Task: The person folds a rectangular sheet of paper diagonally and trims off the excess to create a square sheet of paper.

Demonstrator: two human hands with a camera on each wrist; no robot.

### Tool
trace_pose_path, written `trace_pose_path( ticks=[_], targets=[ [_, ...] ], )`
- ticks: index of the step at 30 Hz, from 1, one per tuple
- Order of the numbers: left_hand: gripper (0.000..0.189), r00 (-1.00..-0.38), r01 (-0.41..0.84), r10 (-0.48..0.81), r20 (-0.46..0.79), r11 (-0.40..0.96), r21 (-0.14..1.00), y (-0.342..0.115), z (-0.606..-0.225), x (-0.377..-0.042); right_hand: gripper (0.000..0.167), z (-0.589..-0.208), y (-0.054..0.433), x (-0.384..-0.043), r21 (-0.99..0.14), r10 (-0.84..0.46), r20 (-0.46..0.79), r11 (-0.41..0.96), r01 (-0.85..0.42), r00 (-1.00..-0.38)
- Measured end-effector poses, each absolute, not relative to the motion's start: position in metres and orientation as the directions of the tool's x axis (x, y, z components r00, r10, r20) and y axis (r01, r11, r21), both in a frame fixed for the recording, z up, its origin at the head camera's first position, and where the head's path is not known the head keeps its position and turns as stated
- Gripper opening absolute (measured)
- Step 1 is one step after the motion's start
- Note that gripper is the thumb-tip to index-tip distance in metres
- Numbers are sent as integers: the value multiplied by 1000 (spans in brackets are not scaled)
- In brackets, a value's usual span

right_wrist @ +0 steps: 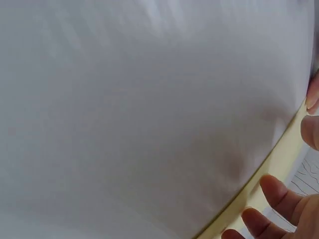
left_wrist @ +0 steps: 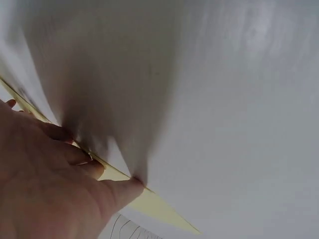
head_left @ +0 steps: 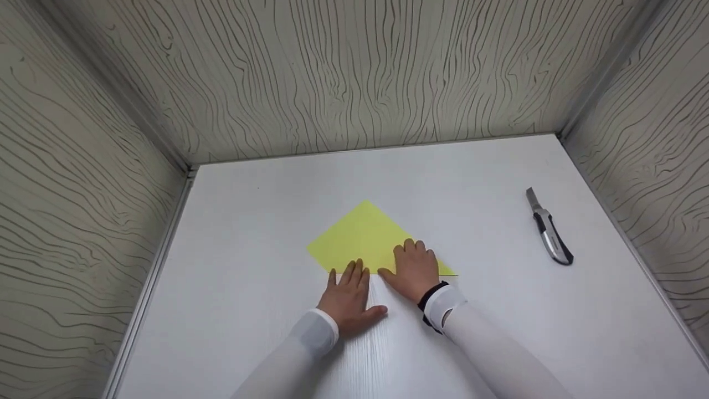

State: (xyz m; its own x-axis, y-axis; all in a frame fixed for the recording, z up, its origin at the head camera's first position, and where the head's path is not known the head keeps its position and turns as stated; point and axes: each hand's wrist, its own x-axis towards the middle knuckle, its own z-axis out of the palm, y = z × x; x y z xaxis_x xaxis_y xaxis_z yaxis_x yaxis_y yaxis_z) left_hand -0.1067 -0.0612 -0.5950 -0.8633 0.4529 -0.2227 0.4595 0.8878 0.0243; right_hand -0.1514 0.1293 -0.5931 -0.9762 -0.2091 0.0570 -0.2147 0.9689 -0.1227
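A sheet of yellow paper [head_left: 357, 235] lies on the white table, one corner pointing away from me and a straight edge running along its near side. My left hand [head_left: 346, 302] rests with fingers spread, the fingertips on that near edge and the thumb out to the right on the table. On the paper's right part lies my right hand [head_left: 415, 271], palm down, its thumb by the near edge. Both wrist views show the paper as a thin yellow strip [left_wrist: 162, 209] along the fingertips.
A utility knife [head_left: 551, 235] with a silver and black handle lies on the table [head_left: 249, 221] to the right, its blade end pointing away. Wood-grain patterned panels [head_left: 343, 72] close in the back and both sides.
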Motion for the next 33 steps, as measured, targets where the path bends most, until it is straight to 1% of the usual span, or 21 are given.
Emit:
trace_pose_path(
  ticks=[3, 6, 10, 12, 16, 22, 26, 33],
  targets=[
    [98, -861, 465, 459, -220, 885, 29, -64, -596, -108, 69, -596, 129, -152, -154, -179, 56, 970, -186, -982],
    [97, -858, 469, 466, -216, 882, 44, -66, -597, -108, 83, -600, 133, -152, -236, -135, 34, 962, -139, -990],
    [96, -856, 469, 471, -213, 881, 64, -67, -598, -110, 104, -603, 140, -152, -346, -69, -57, 937, -45, -996],
    [94, -854, 471, 473, -214, 880, 66, -66, -598, -109, 108, -604, 143, -153, -368, -48, -107, 930, -6, -993],
    [88, -851, 475, 477, -219, 877, 67, -66, -597, -108, 108, -604, 145, -155, -369, -45, -147, 929, 13, -988],
    [83, -851, 469, 478, -218, 878, 94, -64, -594, -110, 104, -601, 147, -155, -376, -40, -142, 927, 16, -989],
    [82, -853, 462, 473, -219, 881, 104, -64, -595, -111, 103, -601, 150, -157, -390, -48, -159, 920, 18, -986],
    [84, -854, 464, 471, -222, 882, 86, -65, -591, -108, 101, -598, 157, -158, -409, -61, -183, 912, 19, -981]
  ],
)
